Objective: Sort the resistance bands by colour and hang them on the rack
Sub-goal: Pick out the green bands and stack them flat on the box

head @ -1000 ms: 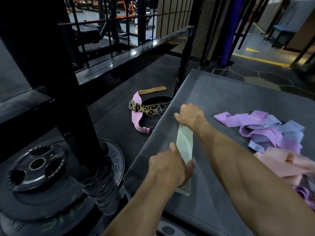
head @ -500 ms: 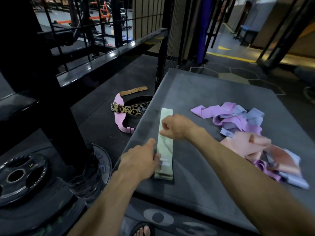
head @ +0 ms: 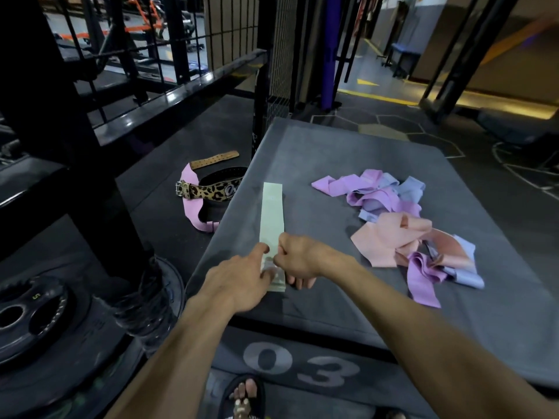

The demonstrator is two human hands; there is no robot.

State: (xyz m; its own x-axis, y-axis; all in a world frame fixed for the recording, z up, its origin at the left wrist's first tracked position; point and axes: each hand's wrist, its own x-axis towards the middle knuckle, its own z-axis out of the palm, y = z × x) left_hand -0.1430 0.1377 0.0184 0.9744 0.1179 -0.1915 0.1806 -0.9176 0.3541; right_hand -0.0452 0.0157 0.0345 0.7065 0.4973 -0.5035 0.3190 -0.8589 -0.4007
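The right hand [head: 298, 261] pinches the near end of the green band [head: 271, 220], and the left hand [head: 242, 281] presses on it with flat fingers. The band lies straight on the grey mat [head: 332, 152], left of a messy pile of bands [head: 402, 225].

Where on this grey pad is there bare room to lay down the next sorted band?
Free: the strip of pad between the green bands and the tangled pile, the far end beyond both, and the near right corner. Crowded: the pile on the right, and the near left edge, where the left hand and right hand work the green stack.
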